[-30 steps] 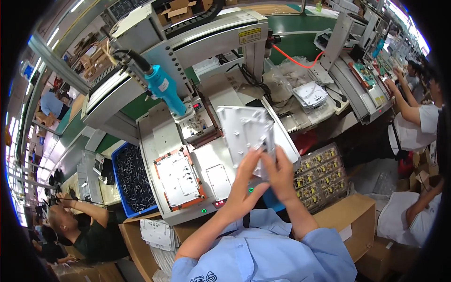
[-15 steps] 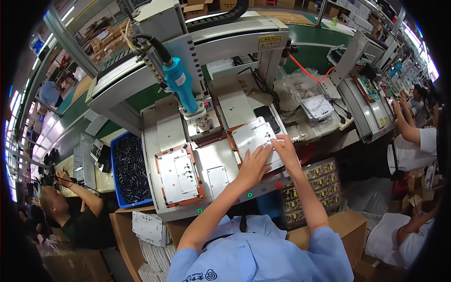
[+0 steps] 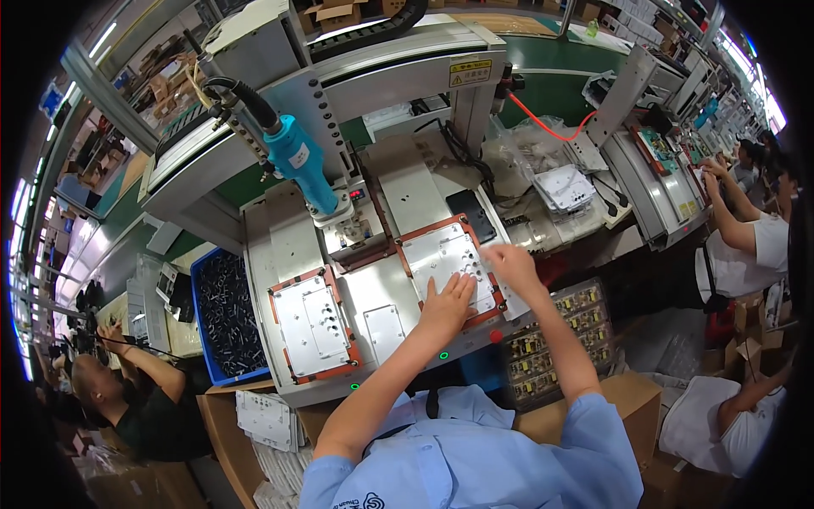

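- The white panel [image 3: 437, 259] lies flat inside the right of 2 orange frames [image 3: 484, 317] on the machine bed [image 3: 373, 288].
- It looks light, thin and stiff, probably smooth enough to slip under dry fingers; its corners and small raised bits may chip if knocked.
- Best hold, I judge: 2 opposite long edges, clear of the dark spots.
- Its long axis runs away from the person, the far end leaning left; the spotted part faces up, toward the right side.
- The left hand [image 3: 448, 310] rests palm down on its near part, fingers spread.
- The right hand [image 3: 515, 270] is bent beside its right edge; blurred, so I cannot tell whether it pinches anything.
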The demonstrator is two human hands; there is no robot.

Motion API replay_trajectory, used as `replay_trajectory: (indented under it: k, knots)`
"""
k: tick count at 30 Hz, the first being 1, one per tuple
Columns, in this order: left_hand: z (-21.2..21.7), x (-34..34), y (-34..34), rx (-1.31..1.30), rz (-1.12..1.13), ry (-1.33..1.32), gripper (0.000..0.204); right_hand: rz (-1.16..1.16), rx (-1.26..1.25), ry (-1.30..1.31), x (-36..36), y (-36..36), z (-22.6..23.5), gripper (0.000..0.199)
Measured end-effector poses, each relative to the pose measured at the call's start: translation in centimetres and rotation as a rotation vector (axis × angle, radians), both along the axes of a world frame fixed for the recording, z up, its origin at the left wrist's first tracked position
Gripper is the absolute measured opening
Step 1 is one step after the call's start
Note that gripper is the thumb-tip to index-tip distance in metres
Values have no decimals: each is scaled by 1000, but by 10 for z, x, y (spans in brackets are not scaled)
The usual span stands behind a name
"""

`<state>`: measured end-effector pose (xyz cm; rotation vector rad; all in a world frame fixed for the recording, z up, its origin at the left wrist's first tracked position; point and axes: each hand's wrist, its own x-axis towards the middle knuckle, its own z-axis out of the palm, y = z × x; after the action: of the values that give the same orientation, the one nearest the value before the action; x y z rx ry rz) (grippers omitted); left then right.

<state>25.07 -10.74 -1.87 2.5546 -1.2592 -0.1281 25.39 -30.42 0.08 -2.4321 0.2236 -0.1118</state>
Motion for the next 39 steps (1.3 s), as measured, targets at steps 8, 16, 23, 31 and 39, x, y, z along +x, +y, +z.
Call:
replay_trajectory:
  k: [8,16,23,31,39]
  knots:
    - [4,-4,0,-42,-3,-54,75,250,687,-144,78,-21,-39,25]
    - [5,-7,2,-13,-48,-104,84,145,852,-37,72,-9,-29,24]
    - [-7,-25,7,29,54,-227,95,-328,163,-282,-72,26,-36,21]
    - [-17,-36,-5,-12,103,-236,98,-501,201,-492,-112,80,-52,17]
    - [2,-35,35,-308,34,-175,84,-301,93,-436,-113,74,-31,18]
